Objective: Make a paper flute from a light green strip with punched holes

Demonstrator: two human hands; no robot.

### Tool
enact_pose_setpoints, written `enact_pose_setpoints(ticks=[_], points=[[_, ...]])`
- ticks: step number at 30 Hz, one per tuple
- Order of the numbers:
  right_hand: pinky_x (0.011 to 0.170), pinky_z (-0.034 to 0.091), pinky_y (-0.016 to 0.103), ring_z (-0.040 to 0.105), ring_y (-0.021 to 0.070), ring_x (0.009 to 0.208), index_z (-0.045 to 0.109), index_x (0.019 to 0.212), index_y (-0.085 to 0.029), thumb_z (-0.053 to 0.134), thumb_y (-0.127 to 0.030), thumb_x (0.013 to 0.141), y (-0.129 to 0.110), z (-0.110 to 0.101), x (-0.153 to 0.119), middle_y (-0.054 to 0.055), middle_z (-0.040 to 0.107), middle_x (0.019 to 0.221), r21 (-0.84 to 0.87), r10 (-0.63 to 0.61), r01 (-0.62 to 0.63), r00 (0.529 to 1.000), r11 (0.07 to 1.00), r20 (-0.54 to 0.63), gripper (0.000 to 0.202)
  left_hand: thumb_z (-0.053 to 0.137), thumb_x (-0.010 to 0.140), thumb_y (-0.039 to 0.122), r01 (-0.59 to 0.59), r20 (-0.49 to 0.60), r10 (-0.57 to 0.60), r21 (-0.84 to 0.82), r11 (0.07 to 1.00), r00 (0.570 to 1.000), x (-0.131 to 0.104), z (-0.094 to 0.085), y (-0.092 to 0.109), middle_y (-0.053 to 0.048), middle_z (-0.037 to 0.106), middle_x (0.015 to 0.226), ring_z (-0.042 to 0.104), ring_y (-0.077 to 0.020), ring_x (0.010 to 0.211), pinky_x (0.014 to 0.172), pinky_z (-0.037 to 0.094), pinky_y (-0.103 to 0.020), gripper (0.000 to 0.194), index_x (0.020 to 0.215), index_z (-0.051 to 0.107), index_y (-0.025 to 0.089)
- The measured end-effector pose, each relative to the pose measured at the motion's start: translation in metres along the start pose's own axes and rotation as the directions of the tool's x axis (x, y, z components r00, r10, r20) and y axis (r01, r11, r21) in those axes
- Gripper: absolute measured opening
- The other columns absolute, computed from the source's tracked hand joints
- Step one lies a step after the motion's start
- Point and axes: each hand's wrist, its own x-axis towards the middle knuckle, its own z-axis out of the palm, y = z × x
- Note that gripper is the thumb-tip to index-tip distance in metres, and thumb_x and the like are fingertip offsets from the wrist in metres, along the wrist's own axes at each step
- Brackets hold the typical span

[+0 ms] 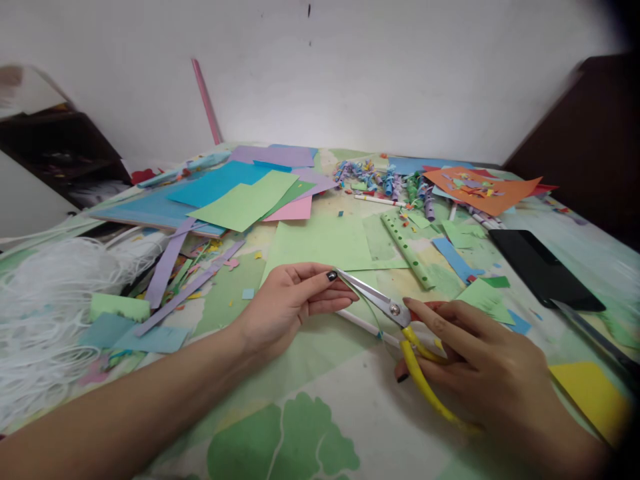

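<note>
Fingers (345,291) of the left hand (280,300) pinch closed on a thin green strip (373,313); right hand (483,353) grips the scissors (395,309). Keep strip taut, thumb (315,287) clear of blades (367,288)

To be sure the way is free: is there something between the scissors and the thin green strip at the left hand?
Nothing visible does. The scissors, held in the right hand, reach alongside the thin green strip, tips near the left hand. A white stick shows below, not between.

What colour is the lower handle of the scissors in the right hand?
The lower handle is yellow; it shows best in the head view.
</note>
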Motion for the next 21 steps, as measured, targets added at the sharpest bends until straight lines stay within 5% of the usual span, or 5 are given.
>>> enact_pose_setpoints(ticks=[21], points=[[0.039,0.046,0.022,0.067,0.0129,0.061,0.067,0.102,-0.019,0.053,-0.034,0.085,-0.0073,-0.0009,0.0034,0.005,0.070,0.090,-0.039,-0.007,0.007,1.000,0.999,-0.016,0.027,0.059,0.082,0.012,0.008,0.028,-0.008,-0.013,1.000,1.000,-0.0003,0.0014,-0.0061,-0.010,0.073,0.078,0.070,-0.0134,0.065,0.068,0.058,-0.021,0.008,0.079,0.065,0.009]])
